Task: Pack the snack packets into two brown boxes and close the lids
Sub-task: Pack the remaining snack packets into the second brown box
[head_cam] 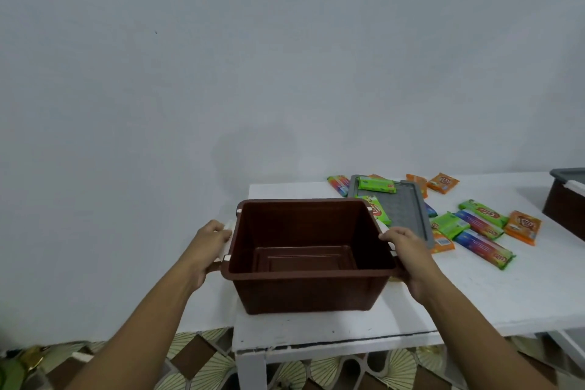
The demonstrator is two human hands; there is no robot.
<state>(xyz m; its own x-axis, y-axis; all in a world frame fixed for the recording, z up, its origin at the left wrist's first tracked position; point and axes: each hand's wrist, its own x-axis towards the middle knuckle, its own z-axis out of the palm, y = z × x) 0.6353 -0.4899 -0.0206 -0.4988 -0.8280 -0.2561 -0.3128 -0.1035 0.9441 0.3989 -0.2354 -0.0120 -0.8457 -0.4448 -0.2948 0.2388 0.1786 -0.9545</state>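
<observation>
At the left end of the white table (pixel 474 301), the left hand (pixel 210 242) and right hand (pixel 403 250) each curl their fingers over a side handle of the open brown box (pixel 310 291), forearms angled inward. I judge the box rigid, empty and light, so the handles are the correct hold. The snack packets (pixel 481 228) lie to its right, on and around the grey lid (pixel 402 209) — thin and probably slippery.

Open box (pixel 311 291) on table (pixel 490 294), near its front left corner. Left hand (pixel 207 244) grips box at left side, right hand (pixel 408 250) at right side. Loose lid (pixel 402 212) flat on table, behind and right of box, two packets (pixel 376 184) on it. More packets (pixel 484 245) scattered around lid, mostly right of it. Second box (pixel 563 209) at far right edge of view.
</observation>
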